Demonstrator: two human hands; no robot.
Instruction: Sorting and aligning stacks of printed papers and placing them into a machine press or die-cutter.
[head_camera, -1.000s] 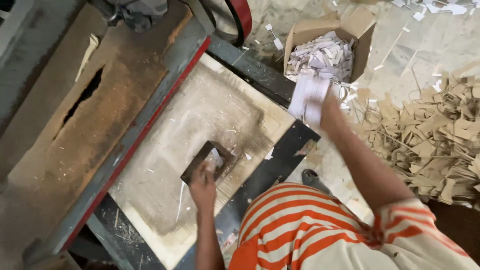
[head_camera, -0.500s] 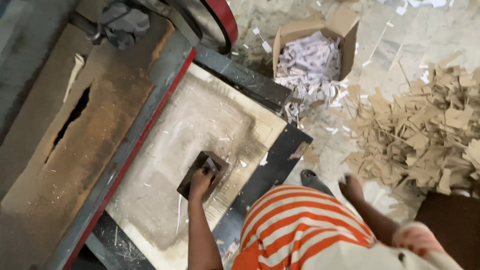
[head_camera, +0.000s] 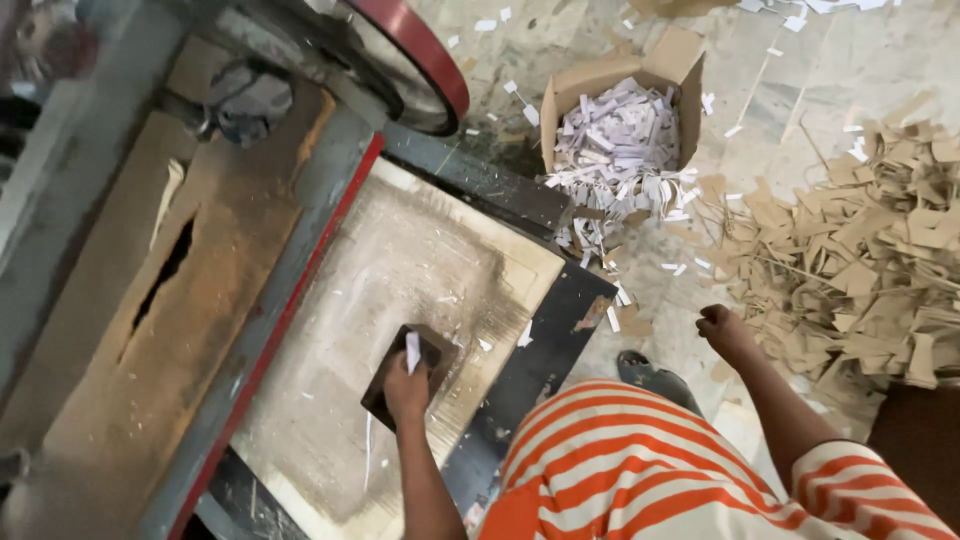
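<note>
On the dusty pale board, left hand pressing a dark flat rectangular block

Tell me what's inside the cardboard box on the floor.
The cardboard box is heaped with white paper strips, some spilling over its front edge onto the floor. Whatever lies beneath the heap is covered.

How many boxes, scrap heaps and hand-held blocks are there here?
Cardboard box of white paper strips: 1
Heap of brown cardboard offcuts: 1
Dark block under the left hand: 1
Total: 3
</note>
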